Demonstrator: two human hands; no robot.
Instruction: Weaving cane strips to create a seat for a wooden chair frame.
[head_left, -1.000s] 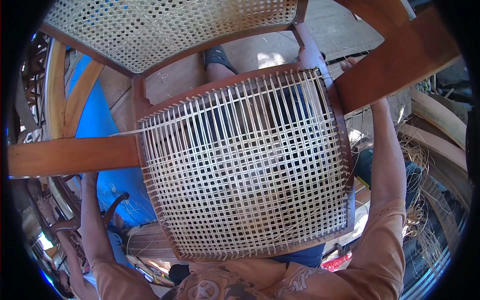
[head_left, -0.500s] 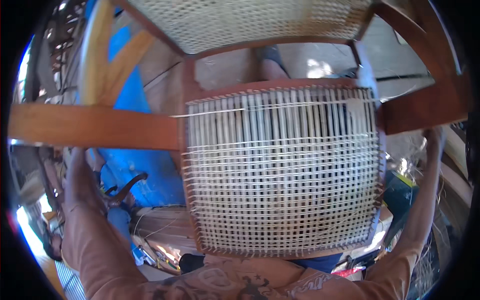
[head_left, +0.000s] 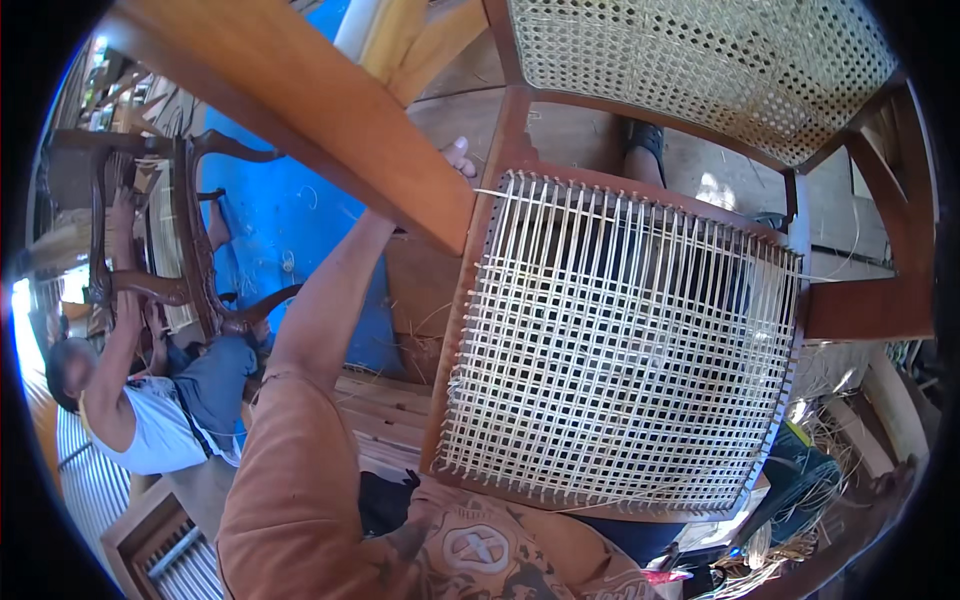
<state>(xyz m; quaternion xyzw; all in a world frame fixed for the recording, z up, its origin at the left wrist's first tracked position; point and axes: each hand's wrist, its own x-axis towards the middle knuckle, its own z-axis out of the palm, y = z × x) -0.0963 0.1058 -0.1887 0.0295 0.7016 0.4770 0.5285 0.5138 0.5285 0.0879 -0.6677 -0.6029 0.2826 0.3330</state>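
A brown wooden armchair stands before me, its seat (head_left: 620, 350) a half-woven cane grid. Rows of cane cross tightly on the near part; toward the far edge mostly lengthwise strands show. My left forearm passes under the chair's left armrest (head_left: 310, 110). Beyond it my left hand (head_left: 458, 158) shows only its curled fingertips, close to the seat's far left corner; what they hold is hidden. A pale cane strand (head_left: 488, 191) comes out over the frame just beside them. My right hand (head_left: 893, 482) is out at the lower right, dark and blurred, away from the seat.
The chair's woven cane back (head_left: 700, 70) rises at the far side. On the left, a person (head_left: 170, 420) sits with a dark carved chair frame (head_left: 185, 230). A blue sheet (head_left: 270, 230) lies on the floor. Loose cane strands (head_left: 790, 550) and wood pieces (head_left: 880, 425) lie at the lower right.
The chair appears further right and turned in my view. My left hand has come inward to the seat's far left corner, while my right hand has swung lower and outward.
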